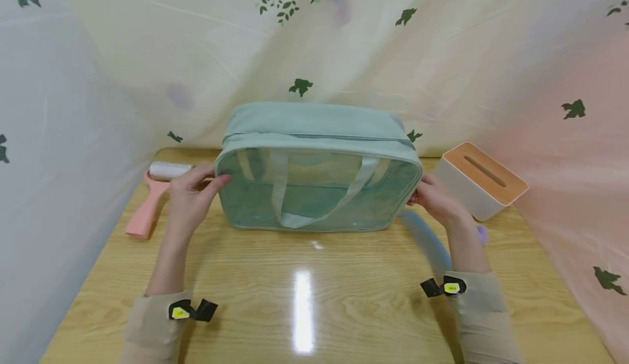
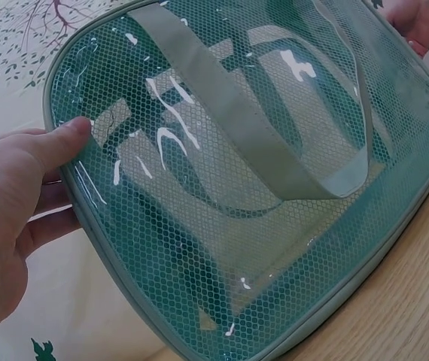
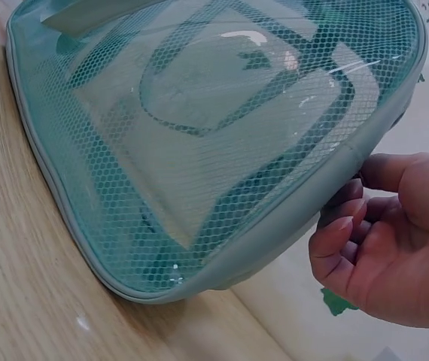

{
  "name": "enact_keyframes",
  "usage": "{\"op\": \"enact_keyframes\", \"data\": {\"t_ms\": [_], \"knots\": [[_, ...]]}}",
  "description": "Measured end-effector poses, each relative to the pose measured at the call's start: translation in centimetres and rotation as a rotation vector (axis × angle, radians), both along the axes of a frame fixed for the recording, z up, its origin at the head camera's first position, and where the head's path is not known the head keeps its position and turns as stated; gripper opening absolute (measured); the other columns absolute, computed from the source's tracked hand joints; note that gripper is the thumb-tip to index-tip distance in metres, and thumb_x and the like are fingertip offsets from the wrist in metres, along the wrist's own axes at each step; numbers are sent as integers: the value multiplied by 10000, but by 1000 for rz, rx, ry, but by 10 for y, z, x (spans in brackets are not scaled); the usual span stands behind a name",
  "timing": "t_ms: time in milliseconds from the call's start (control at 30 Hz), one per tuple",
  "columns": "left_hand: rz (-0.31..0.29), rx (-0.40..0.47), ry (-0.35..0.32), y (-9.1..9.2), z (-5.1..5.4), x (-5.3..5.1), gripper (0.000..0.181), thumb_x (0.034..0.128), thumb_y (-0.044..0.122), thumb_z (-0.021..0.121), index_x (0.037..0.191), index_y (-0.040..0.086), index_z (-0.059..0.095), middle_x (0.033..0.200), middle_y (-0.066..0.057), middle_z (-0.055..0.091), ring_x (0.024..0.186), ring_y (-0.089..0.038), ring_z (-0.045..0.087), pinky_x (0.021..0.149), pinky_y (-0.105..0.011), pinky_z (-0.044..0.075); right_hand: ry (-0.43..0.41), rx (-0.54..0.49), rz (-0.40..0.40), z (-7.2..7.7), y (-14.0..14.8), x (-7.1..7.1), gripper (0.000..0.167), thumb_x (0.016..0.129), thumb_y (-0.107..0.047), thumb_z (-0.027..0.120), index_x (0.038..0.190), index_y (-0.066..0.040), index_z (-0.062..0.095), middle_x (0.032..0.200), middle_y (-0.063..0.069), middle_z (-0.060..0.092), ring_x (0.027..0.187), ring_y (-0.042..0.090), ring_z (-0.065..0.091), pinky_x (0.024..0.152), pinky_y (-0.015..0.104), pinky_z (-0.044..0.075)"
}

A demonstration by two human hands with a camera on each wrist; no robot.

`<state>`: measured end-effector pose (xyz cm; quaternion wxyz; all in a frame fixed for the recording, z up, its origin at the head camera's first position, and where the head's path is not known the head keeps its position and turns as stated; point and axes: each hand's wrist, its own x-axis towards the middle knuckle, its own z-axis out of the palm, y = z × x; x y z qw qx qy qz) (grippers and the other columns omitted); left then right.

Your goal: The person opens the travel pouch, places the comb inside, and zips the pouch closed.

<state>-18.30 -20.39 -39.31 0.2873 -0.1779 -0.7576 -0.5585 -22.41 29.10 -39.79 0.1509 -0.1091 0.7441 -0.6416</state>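
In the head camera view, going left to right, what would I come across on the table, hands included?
Pink-handled lint roller, left hand, green see-through bag, right hand, white tissue box with a wood-coloured top.

The bag (image 1: 319,195) has clear, glossy plastic over a mesh pattern, its trim (image 1: 319,144) smooth and matt. From where I stand, the wood-grained surface (image 1: 245,298) gleams, and the backdrop (image 1: 354,53) looks like matt cloth.
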Motion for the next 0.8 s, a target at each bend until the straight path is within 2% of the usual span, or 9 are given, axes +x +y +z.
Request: {"op": "enact_keyframes", "data": {"t_ms": [167,367,500,700,800], "knots": [[48,-45,31,0,0,1,142,847,-60,791,976,-2,799,915,304,716,862,71,697,664,-93,502,7,55,-20,11,3,-1,349,1123,-245,429,791,-165,498,698,-48,435,656,111,425,650,314,372],[83,-65,20,0,1,0,173,834,-60,802,988,19,811,913,326,707,847,109,689,727,-90,496,13,138,-22,24,6,1,323,1127,-226,403,826,-140,480,713,-44,406,661,113,410,640,320,363],[82,-63,25,1,1,1,176,828,-72,801,980,16,812,922,298,714,853,109,689,712,-77,491,24,183,-5,33,7,1,319,1128,-256,409,851,-140,516,719,-43,402,658,128,399,639,325,366],[76,-89,21,-2,1,1,184,834,-78,786,989,18,813,936,309,699,877,133,677,883,-109,476,20,300,19,53,12,0,330,1131,-328,387,956,-92,538,753,-32,412,684,149,402,662,317,402],[73,-101,18,-2,1,1,184,831,-89,781,985,8,811,936,337,681,881,153,668,966,-123,449,29,352,38,67,14,1,350,1130,-335,389,951,-67,527,763,-22,435,683,155,410,662,318,422]]}}
